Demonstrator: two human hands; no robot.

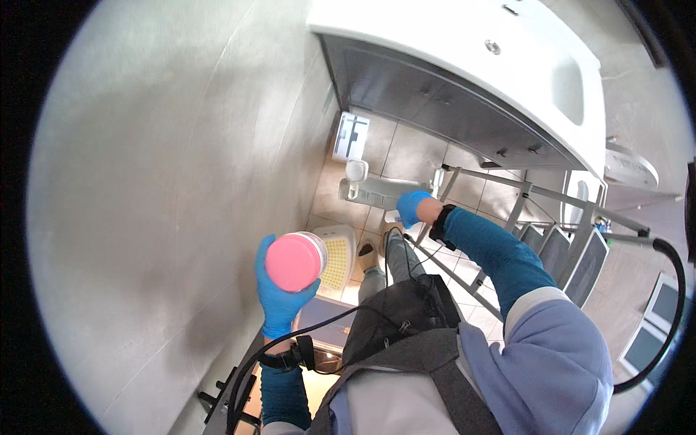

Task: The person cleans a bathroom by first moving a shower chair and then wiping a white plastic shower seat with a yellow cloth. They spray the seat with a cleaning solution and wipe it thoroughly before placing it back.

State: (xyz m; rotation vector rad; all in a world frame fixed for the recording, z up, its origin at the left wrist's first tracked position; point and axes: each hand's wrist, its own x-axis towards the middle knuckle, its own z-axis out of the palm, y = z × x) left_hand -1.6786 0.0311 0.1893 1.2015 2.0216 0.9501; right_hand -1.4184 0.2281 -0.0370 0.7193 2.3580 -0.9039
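Observation:
My left hand (285, 296), in a blue glove, is closed around a round tub with a pink lid (293, 262). The lid faces up towards me, and a white side of the tub shows at its right. My right hand (413, 209), also gloved in blue, is by the end of a grey translucent plastic bin (375, 190) on the floor. A small white object (392, 217) shows beside this hand's lower edge; whether the fingers grip it is hidden. Near the bin's left end is a white plastic part with a round top (356, 171).
A folding metal stepladder (516, 204) stands at my right. Ahead is a dark cabinet (402, 87) under a white sink top (462, 32). A white step stool with yellow dots (336, 256) and a white box (351, 136) are on the tiled floor, near the grey wall (163, 163) at left.

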